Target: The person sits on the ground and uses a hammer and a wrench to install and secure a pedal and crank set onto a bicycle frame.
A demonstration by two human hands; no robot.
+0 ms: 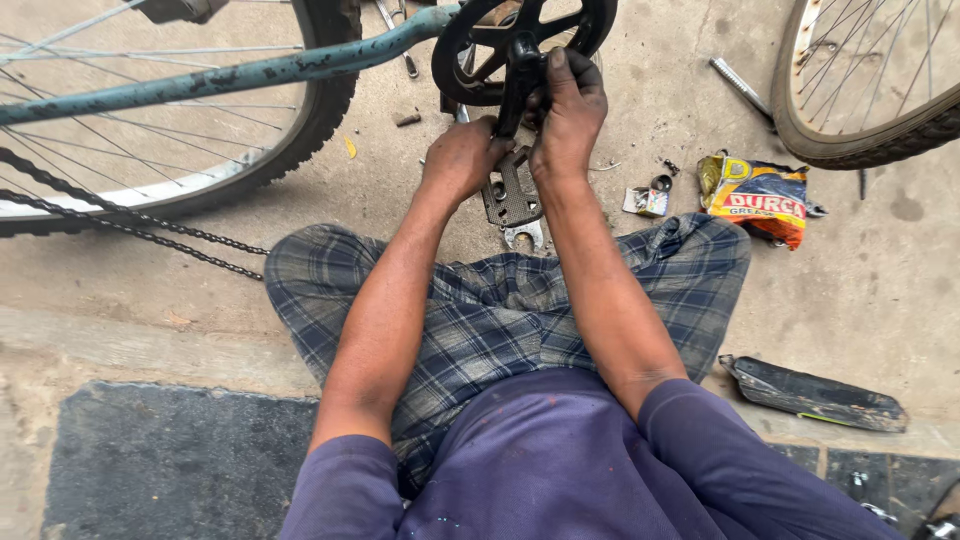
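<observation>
Your right hand (pixel 568 110) was clenched around the black crank arm (pixel 520 85), your left hand (pixel 462 157) gripping the pedal (pixel 510 195) below it — a spanner (pixel 524 235) under them on the floor (pixel 880 290), the orange grease packet (pixel 757 198) lying to the right.

This is looking like a roadside or open-floor bicycle repair spot, with work going on right on a bare concrete floor (pixel 880 300). A teal bicycle frame (pixel 250 72) is lying across the ground, its wheel (pixel 200 150) beside it and a loose chain (pixel 130 228) trailing below it. To the right of the frame a crumpled grease packet (pixel 757 198), small metal parts (pixel 650 198) and a second wheel (pixel 870 90) are lying about.
</observation>
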